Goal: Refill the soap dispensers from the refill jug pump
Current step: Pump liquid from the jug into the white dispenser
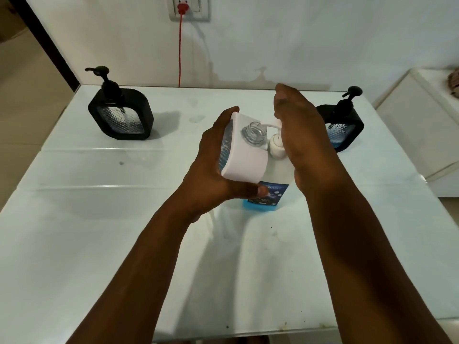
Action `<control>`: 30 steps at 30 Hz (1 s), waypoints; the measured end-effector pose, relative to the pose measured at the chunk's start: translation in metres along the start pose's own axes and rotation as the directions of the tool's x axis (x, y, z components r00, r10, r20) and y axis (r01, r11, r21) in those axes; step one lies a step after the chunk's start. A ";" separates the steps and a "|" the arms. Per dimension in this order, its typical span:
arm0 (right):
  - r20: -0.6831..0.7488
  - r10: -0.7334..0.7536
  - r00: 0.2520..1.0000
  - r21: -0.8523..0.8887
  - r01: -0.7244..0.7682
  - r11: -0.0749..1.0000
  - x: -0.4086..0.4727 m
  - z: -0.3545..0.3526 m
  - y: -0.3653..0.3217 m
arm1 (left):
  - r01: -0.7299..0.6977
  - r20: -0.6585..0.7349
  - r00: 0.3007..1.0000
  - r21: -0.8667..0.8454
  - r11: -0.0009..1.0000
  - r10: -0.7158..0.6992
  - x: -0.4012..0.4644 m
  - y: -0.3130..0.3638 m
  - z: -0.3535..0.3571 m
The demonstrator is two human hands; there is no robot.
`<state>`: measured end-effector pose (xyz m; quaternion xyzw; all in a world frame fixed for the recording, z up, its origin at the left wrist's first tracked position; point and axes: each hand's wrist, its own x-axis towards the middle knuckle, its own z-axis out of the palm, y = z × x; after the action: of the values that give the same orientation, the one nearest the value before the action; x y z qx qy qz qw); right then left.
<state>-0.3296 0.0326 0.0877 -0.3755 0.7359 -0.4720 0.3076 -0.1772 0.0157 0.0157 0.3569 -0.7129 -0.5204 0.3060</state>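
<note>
My left hand (213, 167) grips a white soap dispenser (244, 157) with its pump off, tilted so that its clear threaded neck (253, 131) sits under the white spout of the refill jug pump (274, 142). My right hand (301, 135) lies flat on top of that pump head, fingers together. The refill jug (269, 194) stands on the table below, holding blue liquid behind a blue label. Two black soap dispensers with black pumps stand upright: one at the far left (121, 115), one at the far right (341, 127) partly behind my right hand.
All of this rests on a glossy white table (124, 232) against a white wall. A red cord (179, 53) hangs from a wall socket down behind the table. A white cabinet (422, 125) stands to the right.
</note>
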 end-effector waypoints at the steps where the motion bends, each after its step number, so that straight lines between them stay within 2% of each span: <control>1: 0.004 -0.007 1.000 0.004 0.007 1.000 -0.001 -0.001 -0.001 | 0.004 -0.001 1.000 -0.004 1.000 -0.004 0.000 0.000 0.000; 5: 0.029 -0.033 0.999 0.008 0.033 0.999 0.000 -0.001 0.000 | 0.002 0.008 1.000 -0.002 1.000 -0.002 -0.002 0.002 -0.001; 13: -0.029 -0.035 0.999 0.042 0.036 0.998 0.003 0.007 0.011 | -0.005 0.006 1.000 -0.004 1.000 0.005 -0.003 0.001 -0.002; 22: -0.001 -0.054 0.999 0.075 0.054 0.996 0.000 0.000 0.002 | 0.001 0.001 1.000 -0.003 1.000 -0.001 -0.001 -0.002 -0.002; 30: -0.004 -0.067 0.998 0.034 0.067 0.997 0.004 0.004 0.009 | -0.008 0.008 1.000 0.009 1.000 0.008 -0.002 0.002 -0.001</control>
<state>-0.3304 0.0296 0.0776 -0.3940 0.7152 -0.4951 0.2968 -0.1757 0.0170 0.0180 0.3533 -0.7180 -0.5171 0.3038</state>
